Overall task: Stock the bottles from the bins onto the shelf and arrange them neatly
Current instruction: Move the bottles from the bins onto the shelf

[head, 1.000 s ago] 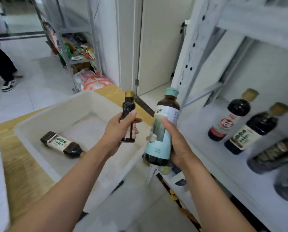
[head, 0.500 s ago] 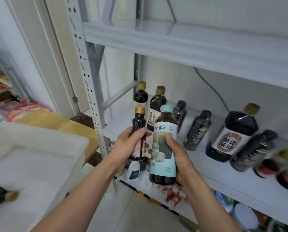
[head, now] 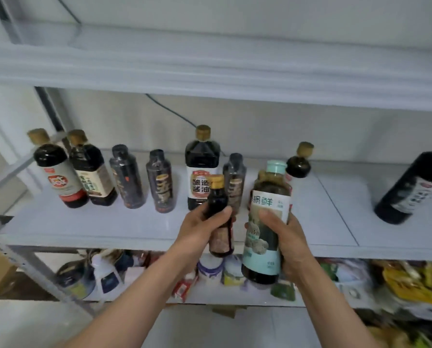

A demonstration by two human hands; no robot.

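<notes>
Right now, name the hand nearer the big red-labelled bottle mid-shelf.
Left. The left hand, gripping a small bottle, sits just in front of the big bottle; the right hand, holding the teal-capped bottle, is farther right.

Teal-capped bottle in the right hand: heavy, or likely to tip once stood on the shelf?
Probably heavy: the teal-capped bottle looks full of dark liquid to the neck. Tall and narrow, so it may tip if nudged. The right hand curls round its middle, so it seems easy to grip.
</notes>
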